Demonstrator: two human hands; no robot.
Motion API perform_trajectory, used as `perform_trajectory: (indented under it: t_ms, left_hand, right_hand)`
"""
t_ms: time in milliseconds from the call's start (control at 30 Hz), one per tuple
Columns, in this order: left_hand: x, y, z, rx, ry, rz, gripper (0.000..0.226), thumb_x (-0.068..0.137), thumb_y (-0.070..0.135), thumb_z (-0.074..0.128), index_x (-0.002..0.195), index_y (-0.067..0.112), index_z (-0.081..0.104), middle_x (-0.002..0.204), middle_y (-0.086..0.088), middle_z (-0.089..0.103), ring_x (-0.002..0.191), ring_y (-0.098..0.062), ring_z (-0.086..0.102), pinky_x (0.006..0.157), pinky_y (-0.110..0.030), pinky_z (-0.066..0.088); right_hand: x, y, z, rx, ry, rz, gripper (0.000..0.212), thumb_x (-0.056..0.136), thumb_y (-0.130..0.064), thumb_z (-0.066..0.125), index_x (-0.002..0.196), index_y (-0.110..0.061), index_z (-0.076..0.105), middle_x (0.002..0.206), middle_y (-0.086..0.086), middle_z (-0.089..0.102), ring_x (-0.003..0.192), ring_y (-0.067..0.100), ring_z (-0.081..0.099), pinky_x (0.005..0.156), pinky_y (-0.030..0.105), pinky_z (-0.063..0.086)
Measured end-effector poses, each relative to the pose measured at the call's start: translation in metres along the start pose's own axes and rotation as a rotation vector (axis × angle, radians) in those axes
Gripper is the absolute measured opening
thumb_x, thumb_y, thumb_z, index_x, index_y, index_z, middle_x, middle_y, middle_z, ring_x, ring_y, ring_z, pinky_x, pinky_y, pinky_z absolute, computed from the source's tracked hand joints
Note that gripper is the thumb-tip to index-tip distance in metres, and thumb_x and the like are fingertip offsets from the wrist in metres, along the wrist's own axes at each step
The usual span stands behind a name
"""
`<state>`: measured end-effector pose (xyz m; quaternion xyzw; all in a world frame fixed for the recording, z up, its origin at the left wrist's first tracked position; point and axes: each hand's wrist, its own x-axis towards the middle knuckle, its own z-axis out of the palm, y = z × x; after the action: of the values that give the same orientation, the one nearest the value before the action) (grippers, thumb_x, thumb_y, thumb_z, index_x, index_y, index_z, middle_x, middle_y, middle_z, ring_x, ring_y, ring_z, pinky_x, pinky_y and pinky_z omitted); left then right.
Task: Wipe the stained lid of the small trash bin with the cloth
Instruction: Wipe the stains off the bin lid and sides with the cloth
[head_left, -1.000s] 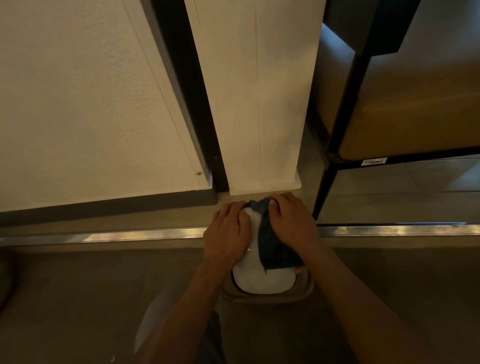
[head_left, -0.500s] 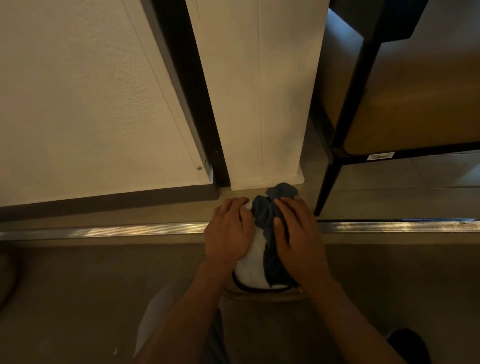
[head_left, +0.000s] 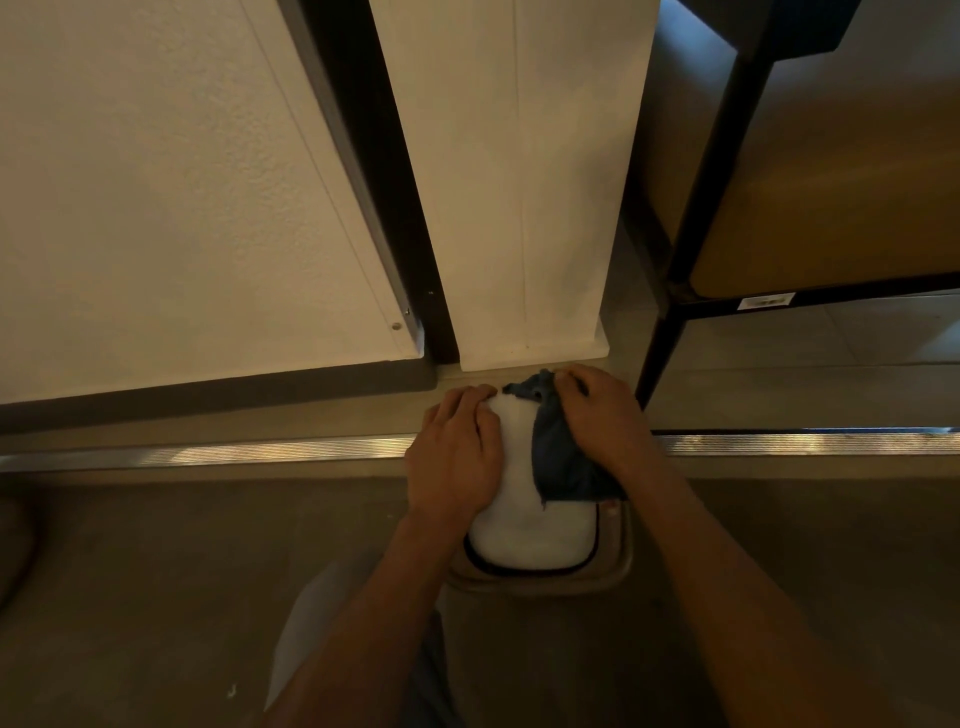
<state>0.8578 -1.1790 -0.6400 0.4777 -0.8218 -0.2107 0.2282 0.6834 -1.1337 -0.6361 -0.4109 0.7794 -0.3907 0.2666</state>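
**A:** Where's everything sitting? The white lid (head_left: 530, 525) is seen on the small trash bin (head_left: 615, 564), which is parked on the floor just in front of the white pillar's base (head_left: 535, 358).

**B:** Yep. The left side of the lid is steadied by the left hand (head_left: 457, 457), fingers laid flat, nothing grasped. The dark blue cloth (head_left: 558, 457) is bunched and pinched under the right hand (head_left: 602, 421) along the lid's right edge. A black table leg (head_left: 657, 348) is planted close on the right; open floor is left toward the near and left sides.
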Motion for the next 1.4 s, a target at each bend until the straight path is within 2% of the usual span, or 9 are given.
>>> perform_trajectory:
  t_ms: [167,333,433,567,767,900,1067,1200,1400]
  left_hand:
    - [0.000,0.000,0.000,0.005,0.013,0.007,0.043,0.101,0.033,0.032,0.129,0.018,0.059,0.126,-0.003,0.061,0.115,-0.021,0.056,0.091,-0.025,0.037]
    - [-0.002,0.003,0.000,-0.001,0.016,0.016,0.042,0.101,0.030,0.033,0.129,0.015,0.060,0.126,-0.003,0.062,0.114,-0.023,0.056,0.093,-0.025,0.037]
    - [-0.002,0.002,-0.001,-0.001,0.005,0.023,0.042,0.101,0.030,0.033,0.130,0.014,0.060,0.127,-0.005,0.062,0.116,-0.024,0.055,0.094,-0.025,0.035]
    - [-0.002,0.000,-0.001,0.021,-0.009,0.032,0.052,0.100,0.039,0.024,0.132,0.016,0.058,0.130,-0.005,0.060,0.119,-0.023,0.054,0.098,-0.029,0.038]
    - [-0.003,0.001,0.000,0.002,0.005,0.018,0.051,0.101,0.039,0.026,0.132,0.016,0.059,0.129,-0.006,0.062,0.118,-0.025,0.055,0.097,-0.031,0.039]
    - [-0.004,0.002,-0.001,-0.009,-0.002,-0.004,0.054,0.100,0.040,0.026,0.130,0.012,0.060,0.127,-0.010,0.063,0.116,-0.028,0.057,0.094,-0.027,0.033]
    - [-0.003,0.003,0.000,-0.002,-0.024,-0.011,0.048,0.101,0.036,0.030,0.131,0.012,0.059,0.126,-0.010,0.063,0.115,-0.027,0.057,0.095,-0.028,0.037]
    - [-0.003,0.003,0.000,0.006,-0.013,0.009,0.051,0.101,0.039,0.026,0.132,0.014,0.059,0.128,-0.006,0.062,0.117,-0.024,0.056,0.098,-0.031,0.041]
    - [-0.002,0.001,0.003,0.020,0.016,0.014,0.055,0.101,0.044,0.021,0.131,0.019,0.059,0.127,-0.002,0.062,0.115,-0.021,0.056,0.097,-0.033,0.043]
  right_hand:
    - [-0.055,0.026,0.010,0.318,0.238,-0.131,0.025,0.104,-0.027,0.041,0.122,-0.020,0.056,0.113,-0.005,0.059,0.103,-0.015,0.053,0.092,0.011,0.045]
    - [-0.094,0.038,0.031,0.373,0.365,-0.048,0.043,0.104,-0.033,0.033,0.142,-0.017,0.046,0.137,-0.004,0.052,0.124,-0.001,0.048,0.103,0.020,0.041]
    - [-0.083,0.036,0.025,0.370,0.333,-0.053,0.047,0.102,-0.039,0.032,0.143,-0.019,0.045,0.131,-0.007,0.053,0.113,-0.013,0.048,0.096,0.009,0.039]
    - [-0.060,0.029,0.015,0.336,0.234,-0.045,0.042,0.102,-0.042,0.031,0.137,-0.025,0.048,0.126,-0.008,0.053,0.115,0.004,0.050,0.099,0.021,0.040]
    - [-0.010,0.021,0.000,0.380,-0.001,0.167,0.029,0.104,-0.036,0.037,0.089,-0.035,0.061,0.096,-0.004,0.065,0.086,0.001,0.058,0.067,0.016,0.040]
    - [-0.029,0.026,0.008,0.480,0.087,0.111,0.027,0.103,-0.045,0.039,0.105,-0.036,0.064,0.103,-0.008,0.067,0.098,0.004,0.062,0.080,0.020,0.046]
    - [-0.073,0.037,0.025,0.372,0.264,-0.093,0.050,0.102,-0.050,0.033,0.146,-0.026,0.042,0.130,-0.024,0.051,0.120,-0.015,0.045,0.094,0.003,0.039]
    - [-0.059,0.034,0.020,0.308,0.223,-0.098,0.045,0.103,-0.043,0.034,0.142,-0.024,0.045,0.133,-0.011,0.051,0.120,-0.001,0.049,0.098,0.013,0.039]
    - [0.006,0.014,-0.004,0.030,-0.080,0.001,0.024,0.103,-0.040,0.039,0.112,-0.033,0.060,0.104,-0.007,0.059,0.084,0.000,0.053,0.070,0.009,0.035]
